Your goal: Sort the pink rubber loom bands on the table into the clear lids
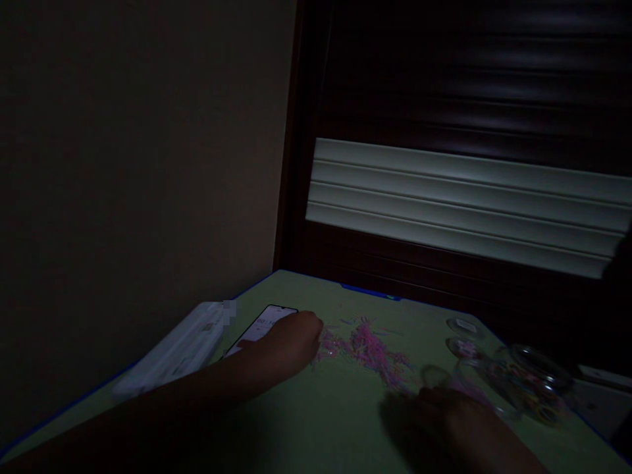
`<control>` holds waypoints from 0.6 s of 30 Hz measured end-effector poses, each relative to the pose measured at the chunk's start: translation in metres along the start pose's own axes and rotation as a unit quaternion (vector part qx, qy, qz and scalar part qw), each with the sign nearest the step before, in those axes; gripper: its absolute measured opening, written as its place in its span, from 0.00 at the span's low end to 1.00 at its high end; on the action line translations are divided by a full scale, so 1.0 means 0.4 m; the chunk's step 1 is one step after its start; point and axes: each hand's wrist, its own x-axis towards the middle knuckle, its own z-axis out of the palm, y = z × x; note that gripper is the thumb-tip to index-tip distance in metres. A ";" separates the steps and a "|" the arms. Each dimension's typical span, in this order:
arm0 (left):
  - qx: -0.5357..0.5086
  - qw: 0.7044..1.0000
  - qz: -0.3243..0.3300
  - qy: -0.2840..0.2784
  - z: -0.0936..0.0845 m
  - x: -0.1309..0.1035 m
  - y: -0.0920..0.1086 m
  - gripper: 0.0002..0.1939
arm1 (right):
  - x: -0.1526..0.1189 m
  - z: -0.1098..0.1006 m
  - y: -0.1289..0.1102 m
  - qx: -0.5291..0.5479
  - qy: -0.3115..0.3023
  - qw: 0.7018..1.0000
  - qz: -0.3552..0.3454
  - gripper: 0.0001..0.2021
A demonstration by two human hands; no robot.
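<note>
Has left hand (pixel 296 339) beside thin pink strands (pixel 370 352), right hand (pixel 457 421) near clear rounded jar (pixel 530 388); cannot tell either grip; could scatter strands by brushing.

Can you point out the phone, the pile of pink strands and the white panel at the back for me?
Phone (pixel 252 333): head view, on its screen.
Pile of pink strands (pixel 371 350): head view, middle.
White panel (pixel 459 202): head view, slatted face.

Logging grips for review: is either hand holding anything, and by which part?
It cannot be told: the left hand is by the pink pile, the right hand is blurred, and neither's fingertips show clearly.
</note>
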 end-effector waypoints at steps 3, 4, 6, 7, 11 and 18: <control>-0.016 1.000 0.001 0.008 -0.008 0.000 0.010 0.09 | -0.002 0.016 0.007 0.000 -0.003 1.000 0.009 0.06; -0.025 1.000 0.003 0.010 -0.012 0.000 0.013 0.08 | -0.002 0.017 0.008 0.002 -0.003 1.000 0.013 0.06; -0.048 0.999 0.009 0.007 -0.018 0.001 0.022 0.08 | -0.002 0.016 0.006 0.002 -0.001 1.000 0.014 0.06; -0.065 0.998 0.013 0.002 -0.021 0.001 0.027 0.07 | -0.002 0.015 0.005 -0.001 0.001 1.000 0.010 0.06; -0.152 0.988 0.022 -0.026 -0.024 0.005 0.051 0.08 | 0.000 0.014 0.005 -0.017 0.013 1.000 -0.010 0.06; -0.324 0.942 0.012 -0.085 0.005 0.008 0.085 0.06 | -0.001 0.030 0.012 -0.013 0.016 1.000 -0.002 0.06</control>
